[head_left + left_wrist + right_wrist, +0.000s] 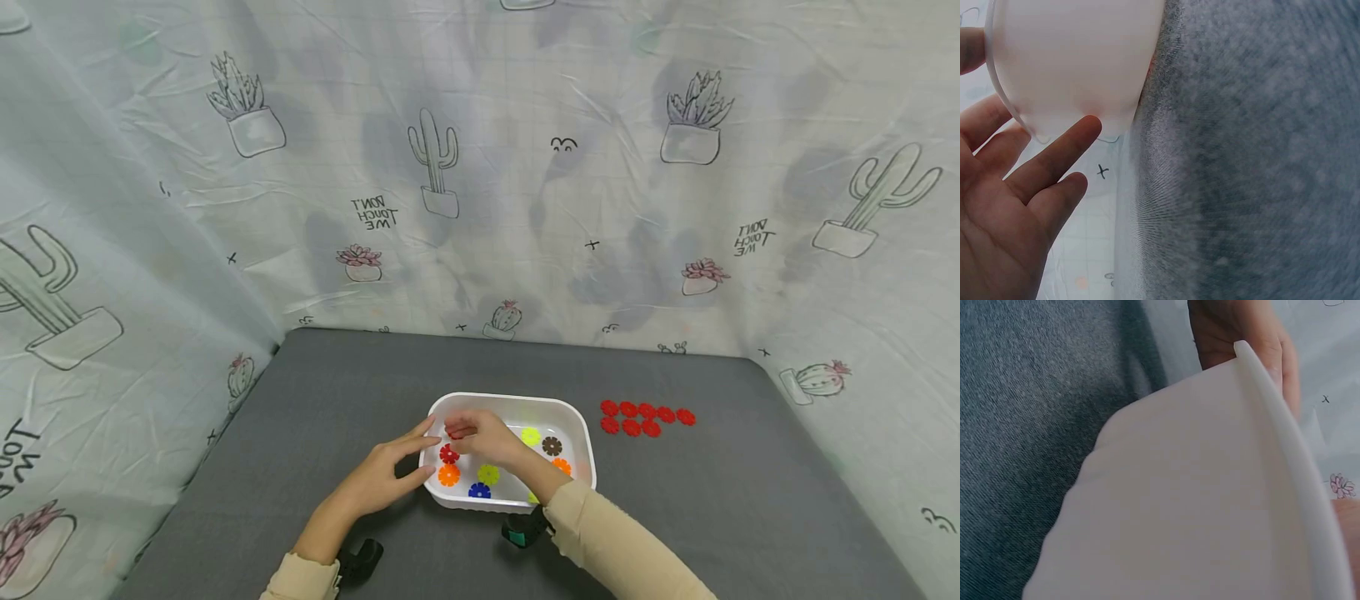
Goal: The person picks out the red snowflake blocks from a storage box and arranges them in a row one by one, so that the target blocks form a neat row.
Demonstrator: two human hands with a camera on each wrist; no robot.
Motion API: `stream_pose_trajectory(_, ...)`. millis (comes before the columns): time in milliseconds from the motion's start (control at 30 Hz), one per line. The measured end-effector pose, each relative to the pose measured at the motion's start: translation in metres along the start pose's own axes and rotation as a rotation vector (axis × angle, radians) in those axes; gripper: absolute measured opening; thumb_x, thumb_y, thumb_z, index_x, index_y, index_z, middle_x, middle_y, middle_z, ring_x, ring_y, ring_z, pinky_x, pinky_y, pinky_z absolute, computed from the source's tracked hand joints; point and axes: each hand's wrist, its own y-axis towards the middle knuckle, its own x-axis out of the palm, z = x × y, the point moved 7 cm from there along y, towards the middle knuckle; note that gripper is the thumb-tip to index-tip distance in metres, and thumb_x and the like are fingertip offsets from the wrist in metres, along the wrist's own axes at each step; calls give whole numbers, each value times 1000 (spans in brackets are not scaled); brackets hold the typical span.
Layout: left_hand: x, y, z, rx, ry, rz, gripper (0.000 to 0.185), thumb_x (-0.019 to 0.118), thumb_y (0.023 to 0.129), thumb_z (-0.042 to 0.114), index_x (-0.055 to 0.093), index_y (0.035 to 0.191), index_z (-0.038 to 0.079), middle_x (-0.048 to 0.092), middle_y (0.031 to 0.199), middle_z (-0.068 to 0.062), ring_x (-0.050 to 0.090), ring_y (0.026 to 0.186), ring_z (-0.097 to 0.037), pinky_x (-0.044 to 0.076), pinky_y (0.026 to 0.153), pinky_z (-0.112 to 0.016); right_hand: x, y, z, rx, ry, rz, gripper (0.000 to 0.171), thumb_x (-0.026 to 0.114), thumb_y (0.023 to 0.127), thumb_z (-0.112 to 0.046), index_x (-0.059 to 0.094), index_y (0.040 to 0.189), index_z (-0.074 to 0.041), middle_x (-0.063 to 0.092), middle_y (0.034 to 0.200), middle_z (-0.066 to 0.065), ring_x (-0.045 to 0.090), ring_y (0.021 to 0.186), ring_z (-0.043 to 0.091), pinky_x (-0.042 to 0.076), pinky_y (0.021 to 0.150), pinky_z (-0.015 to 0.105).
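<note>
A white plastic tray [577, 417] holds several notched plastic discs, among them an orange disc [448, 475], a blue disc [479, 491] and a brown disc [552, 446]. My left hand [386, 475] touches the tray's left rim, its fingers extended and spread. In the left wrist view, its fingers lie along the tray's outer wall [1079, 62]. My right hand [489, 437] reaches into the tray's left part, fingers bent over a red disc [453, 433]. Whether they pinch it is hard to see. Just below them lies another red disc [448, 453].
Right of the tray, several red discs [647, 411] lie in two rows on the grey tabletop [735, 483]. A pale curtain [510, 192] with cactus drawings closes off the back and sides. Black wrist camera mounts [522, 528] hang close to the tray's front.
</note>
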Motion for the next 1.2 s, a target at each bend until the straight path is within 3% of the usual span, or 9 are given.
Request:
stream_pose_trajectory(300, 2, 0, -2, -23, -6, -7, 45, 54, 86, 43, 54, 125, 19, 33, 144, 2, 38, 127, -18, 37, 97, -49, 5, 5, 9, 21, -102, -41, 34, 63, 79, -6, 60, 113, -7, 63, 105, 3, 59, 97, 17, 50, 85, 30)
stream_pose_trajectory(633, 2, -1, -2, -31, -26, -7, 44, 54, 86, 42, 54, 124, 20, 33, 144, 2, 37, 127, -18, 37, 97, -49, 11, 5, 7, -14, -252, -54, 34, 66, 75, -1, 62, 107, -11, 63, 98, 0, 56, 89, 16, 49, 84, 27)
stream_pose_trajectory(967, 4, -1, -2, 4, 0, 18, 41, 56, 86, 38, 54, 124, 23, 33, 144, 2, 39, 126, -19, 38, 96, -50, 16, 5, 8, -90, -412, -62, 32, 70, 72, -2, 63, 101, -14, 56, 88, -5, 48, 76, 9, 46, 71, 14)
stream_pose_trajectory(1200, 4, -2, -4, -7, 0, 22, 40, 56, 87, 37, 53, 125, 26, 33, 144, 4, 39, 126, -19, 38, 96, -49, 17, 4, 7, -82, -497, -76, 30, 70, 74, -8, 63, 102, -17, 52, 87, -7, 46, 77, 7, 45, 74, 14)
